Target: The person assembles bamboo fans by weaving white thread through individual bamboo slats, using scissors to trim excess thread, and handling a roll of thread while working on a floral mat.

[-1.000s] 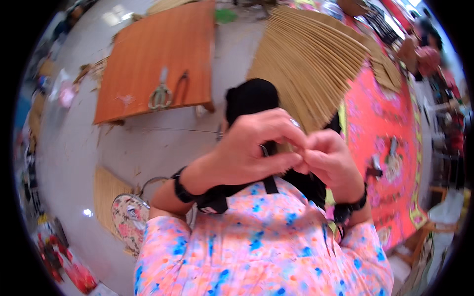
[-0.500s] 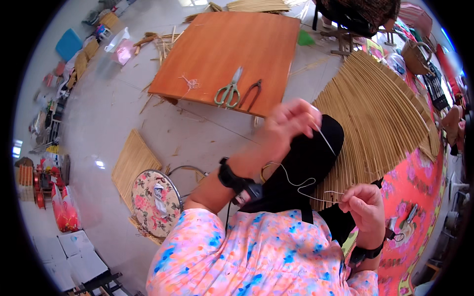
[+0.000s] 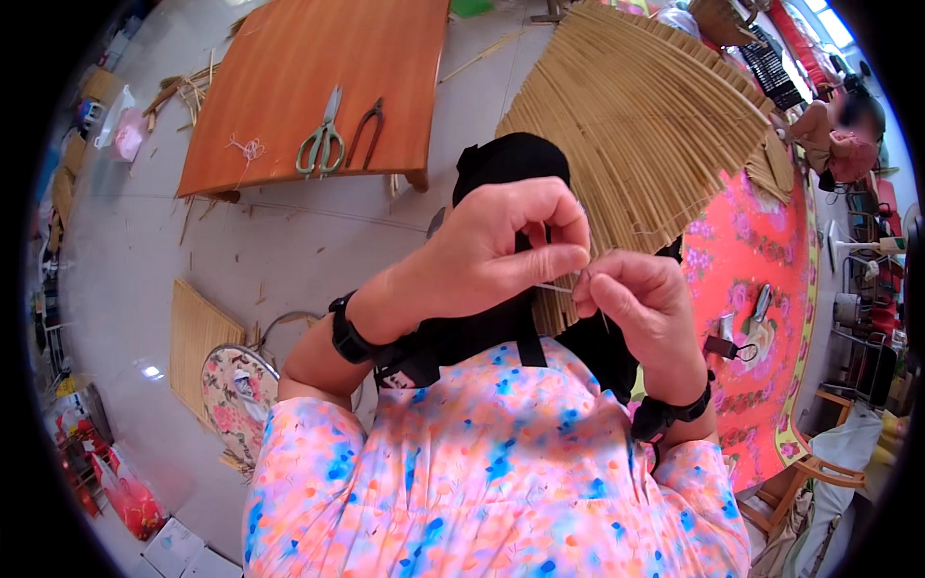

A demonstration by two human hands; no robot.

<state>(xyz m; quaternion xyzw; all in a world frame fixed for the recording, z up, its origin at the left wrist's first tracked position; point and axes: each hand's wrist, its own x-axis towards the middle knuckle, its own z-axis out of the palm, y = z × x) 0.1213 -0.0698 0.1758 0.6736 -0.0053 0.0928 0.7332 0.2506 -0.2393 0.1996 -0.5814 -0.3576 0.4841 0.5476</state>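
left hand (image 3: 496, 236): thumb and forefinger pinched together, contents cannot be told | right hand (image 3: 647, 301): white thread (image 3: 556, 288) pinched at fingertips, over near edge of pleated straw sheet (image 3: 626, 125) | tabletop (image 3: 289, 58): scissors (image 3: 321, 149) and pliers (image 3: 366, 130) laid by front edge, toward right corner

Brings left hand (image 3: 501, 241) and right hand (image 3: 641, 299) close together over the lap, after holding them well apart half a second ago. Leaves only a short white length of thread (image 3: 555, 287) in sight by the right fingertips, in place of the long slack line. Turns the view too, putting table (image 3: 289, 58) and scissors (image 3: 329, 127) farther left, and bringing a person (image 3: 851, 164) at the right more fully into sight.
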